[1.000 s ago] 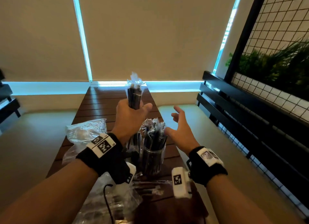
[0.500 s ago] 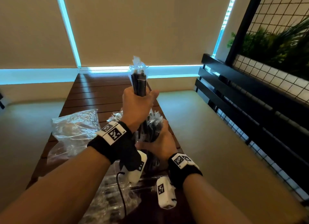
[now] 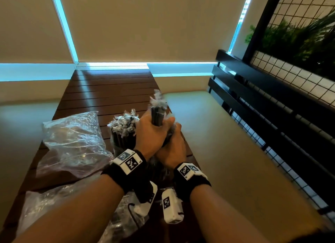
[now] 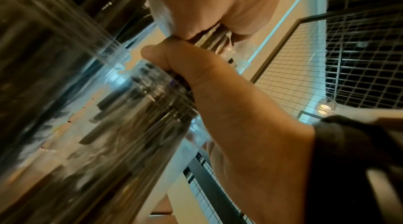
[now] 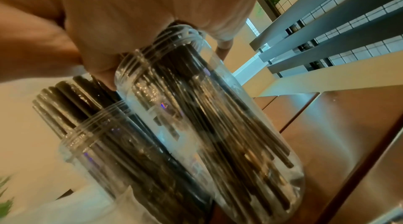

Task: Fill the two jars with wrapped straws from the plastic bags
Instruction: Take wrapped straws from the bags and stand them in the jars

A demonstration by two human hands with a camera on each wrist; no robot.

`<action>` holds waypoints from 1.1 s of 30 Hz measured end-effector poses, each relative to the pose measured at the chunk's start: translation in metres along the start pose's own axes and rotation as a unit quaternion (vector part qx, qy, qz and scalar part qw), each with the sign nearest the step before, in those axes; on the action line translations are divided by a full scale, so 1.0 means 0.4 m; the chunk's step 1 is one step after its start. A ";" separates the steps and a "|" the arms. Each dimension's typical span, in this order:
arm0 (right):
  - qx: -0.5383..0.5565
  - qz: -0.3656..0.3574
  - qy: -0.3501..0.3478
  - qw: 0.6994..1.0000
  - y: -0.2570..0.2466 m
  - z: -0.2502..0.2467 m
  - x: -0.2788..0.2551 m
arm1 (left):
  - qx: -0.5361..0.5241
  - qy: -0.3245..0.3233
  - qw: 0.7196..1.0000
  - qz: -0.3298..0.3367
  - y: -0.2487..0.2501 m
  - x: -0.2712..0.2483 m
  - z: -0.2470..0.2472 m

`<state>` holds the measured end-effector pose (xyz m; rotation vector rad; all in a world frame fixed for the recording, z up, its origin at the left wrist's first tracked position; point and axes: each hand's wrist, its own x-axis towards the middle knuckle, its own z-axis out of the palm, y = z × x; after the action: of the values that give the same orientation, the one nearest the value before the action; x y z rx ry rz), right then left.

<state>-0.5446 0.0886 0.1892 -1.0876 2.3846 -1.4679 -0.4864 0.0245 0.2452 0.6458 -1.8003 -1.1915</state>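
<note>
Left hand (image 3: pixel 152 134): fist wrapped round a bundle of wrapped straws (image 3: pixel 158 114), above the right jar (image 5: pixel 209 115).
Right hand (image 3: pixel 172 145): curled round straws at that jar's mouth.
Left jar (image 3: pixel 122 139): full, touching the right jar.
Plastic bags (image 3: pixel 72 143): left of the jars.

Two straw-filled jars (image 5: pixel 122 155) stand side by side on the table (image 3: pixel 112 90), bags (image 3: pixel 72 139) to their left.

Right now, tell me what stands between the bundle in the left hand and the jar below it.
The right hand grips the straws crowding the jar at its mouth, directly under the bundle held by the left hand.
</note>
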 end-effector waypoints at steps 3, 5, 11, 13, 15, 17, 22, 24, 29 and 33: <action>-0.015 -0.020 -0.004 1.000 0.001 0.011 0.000 | 0.060 -0.033 0.996 0.065 0.021 -0.002 -0.009; -0.001 -0.029 0.001 1.000 0.006 0.015 -0.002 | 0.086 -0.038 0.991 0.099 0.042 0.004 -0.027; 0.023 -0.003 0.031 0.999 0.012 0.016 -0.012 | 0.069 -0.018 0.965 0.252 0.140 0.073 -0.070; 0.020 -0.007 0.035 0.999 0.011 0.018 -0.014 | 0.146 -0.064 0.936 0.313 0.151 0.091 -0.071; 0.008 0.004 0.026 1.000 0.008 0.019 -0.010 | 0.238 -0.121 0.905 0.333 0.126 0.102 -0.066; 0.003 0.017 0.018 1.000 0.007 0.020 -0.007 | 0.282 -0.152 0.885 0.338 0.078 0.096 -0.061; -0.005 0.000 0.020 1.000 0.019 0.024 0.001 | 0.347 -0.245 0.871 0.248 -0.028 0.026 -0.074; -0.015 -0.003 0.015 1.000 0.018 0.020 0.001 | 0.373 -0.263 0.861 0.225 -0.027 0.010 -0.083; 0.003 -0.050 0.029 0.998 0.012 0.016 -0.012 | 0.442 -0.261 0.832 0.212 0.040 0.047 -0.066; 0.009 -0.021 0.021 0.999 0.035 0.024 -0.008 | 0.478 -0.310 0.802 0.181 -0.031 0.011 -0.071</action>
<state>-0.5450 0.0876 0.1720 -1.1213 2.3851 -1.5392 -0.4643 0.0027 0.2404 0.4009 -2.9450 -0.1212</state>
